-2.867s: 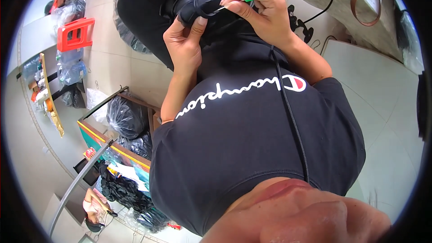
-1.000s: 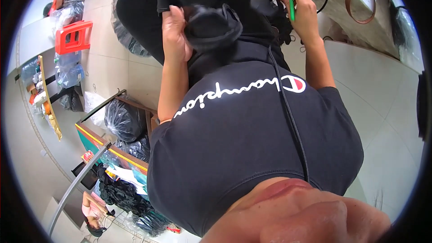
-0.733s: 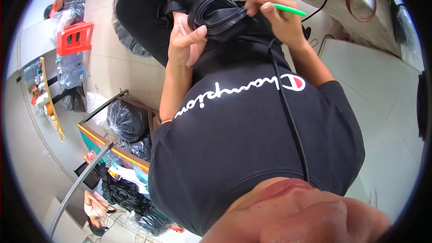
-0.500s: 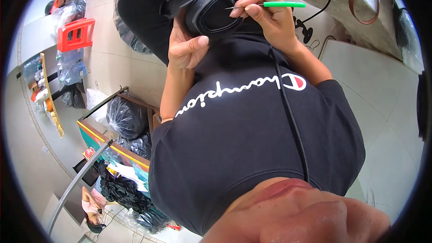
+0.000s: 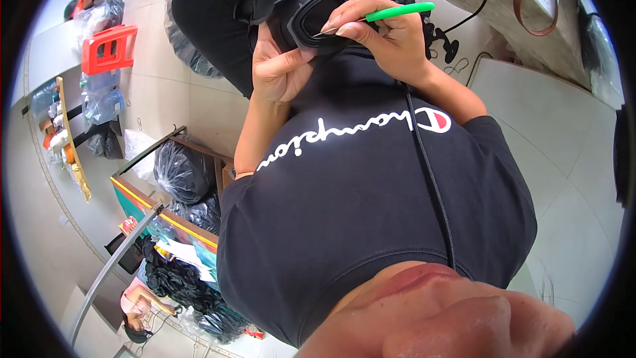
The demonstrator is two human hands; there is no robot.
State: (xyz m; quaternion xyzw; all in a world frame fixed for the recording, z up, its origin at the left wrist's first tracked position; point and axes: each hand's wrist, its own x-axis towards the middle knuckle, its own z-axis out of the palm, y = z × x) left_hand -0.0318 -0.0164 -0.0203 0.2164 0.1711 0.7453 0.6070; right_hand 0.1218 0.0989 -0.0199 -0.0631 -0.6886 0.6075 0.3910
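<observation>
My left hand (image 5: 281,73) holds a black moulded piece (image 5: 296,6) in front of my lap, its thumb pressed near the lower rim and a fingertip showing at the upper left. The piece has a rounded-square hollow ringed by a raised rim; its exact kind I cannot make out. Between the thumb and fingers of my right hand (image 5: 391,36) is a thin pointed tool like an awl, with a bright green handle (image 5: 401,11). The metal tip meets the lower part of the ring; whether it is inserted I cannot tell.
A red plastic stool (image 5: 109,50) stands at the far left. Black plastic bags (image 5: 182,172) fill a frame at my left, beside a heap of black items (image 5: 175,275). A person in pink (image 5: 136,301) sits beyond. A brown strap (image 5: 530,20) hangs at the upper right.
The awl tip has moved down and left, from over the hollow to the lower rim. My right hand shifted with it, and my left thumb has come up against the black piece.
</observation>
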